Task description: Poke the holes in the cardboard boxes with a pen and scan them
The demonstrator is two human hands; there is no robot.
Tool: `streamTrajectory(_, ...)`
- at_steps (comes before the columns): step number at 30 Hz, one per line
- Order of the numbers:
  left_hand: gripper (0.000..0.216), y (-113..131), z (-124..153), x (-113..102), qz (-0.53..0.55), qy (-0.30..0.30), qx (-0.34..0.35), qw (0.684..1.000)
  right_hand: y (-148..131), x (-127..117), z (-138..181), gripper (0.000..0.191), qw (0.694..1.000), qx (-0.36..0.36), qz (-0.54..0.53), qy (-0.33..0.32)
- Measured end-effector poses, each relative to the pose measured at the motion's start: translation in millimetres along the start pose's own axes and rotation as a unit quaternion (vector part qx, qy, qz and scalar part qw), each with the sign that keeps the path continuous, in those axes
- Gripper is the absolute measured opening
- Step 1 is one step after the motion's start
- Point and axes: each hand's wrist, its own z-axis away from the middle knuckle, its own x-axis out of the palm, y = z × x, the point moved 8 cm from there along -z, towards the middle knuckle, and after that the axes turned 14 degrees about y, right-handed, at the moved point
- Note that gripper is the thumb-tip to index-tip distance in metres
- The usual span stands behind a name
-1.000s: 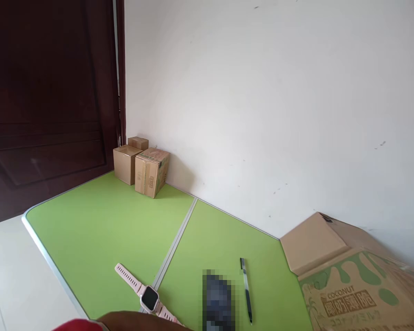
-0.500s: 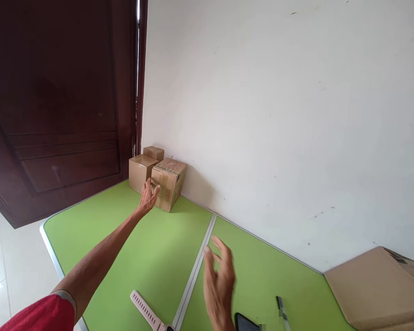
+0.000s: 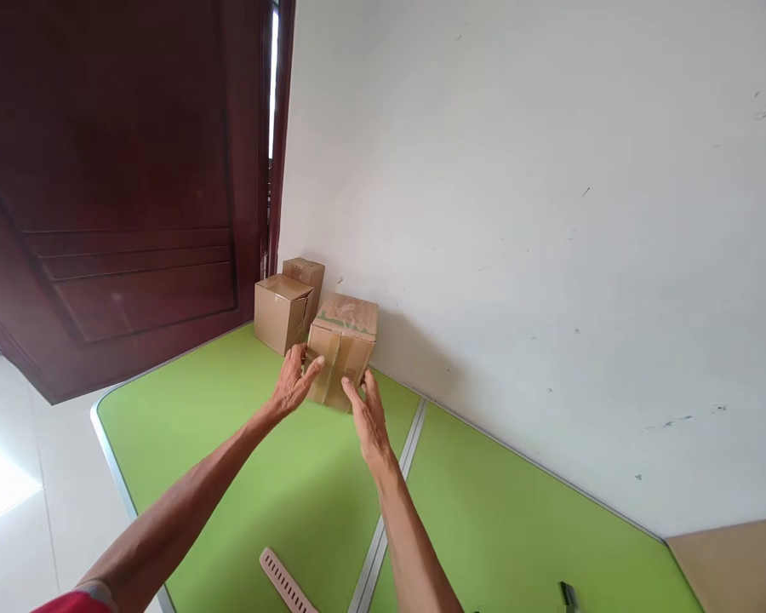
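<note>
A taped cardboard box is at the far side of the green table, close to the wall. My left hand grips its left side, the thumb lying on the front face and the fingers partly hidden behind the edge. On the right side my right hand grips the same box, thumb on the front and fingers round the edge. Two more cardboard boxes stand left of it: a nearer one and a taller one behind.
The green folding table has a metal seam across it. A pink watch strap lies at the front, a dark-tipped object right of it. A brown cardboard piece sits at lower right. A dark door stands left.
My right hand has moved up and left onto the box's right side. The box has turned and come away from the nearer left box. The view has shifted a little.
</note>
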Motion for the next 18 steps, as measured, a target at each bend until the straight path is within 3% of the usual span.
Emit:
streamTrajectory(2,0.06,10.4,34.3,-12.6,0.02,-0.013,-0.001,1.0,-3.8,-27.9,39.1,0.093,1.0,0.021,0.017,-0.001)
streamTrajectory(5,0.059,19.8,77.2,-39.4,0.034,-0.02,-0.012,0.999,-14.2,-71.3,93.7,0.073,1.0,0.017,0.025,-0.008)
streamTrajectory(7,0.061,19.0,94.3,-55.4,0.037,-0.022,-0.02,0.999,-16.2,-95.0,110.6,0.065,1.0,0.009,0.007,-0.016)
streamTrajectory(9,0.068,12.2,104.0,-63.8,0.042,-0.028,-0.025,0.998,-10.7,-110.4,106.0,0.072,1.0,0.007,-0.023,-0.019)
streamTrajectory(11,0.079,0.4,111.6,-62.0,0.049,-0.042,-0.032,0.997,2.0,-112.2,86.1,0.095,0.998,0.025,-0.048,-0.03)
streamTrajectory(14,0.099,-18.9,126.0,-45.1,0.057,-0.057,-0.038,0.996,19.2,-93.0,54.5,0.116,0.993,0.055,-0.075,-0.077)
streamTrajectory(18,0.123,-23.1,139.0,-23.4,0.075,-0.038,-0.018,0.996,23.3,-75.5,45.3,0.102,0.987,0.058,-0.094,-0.115)
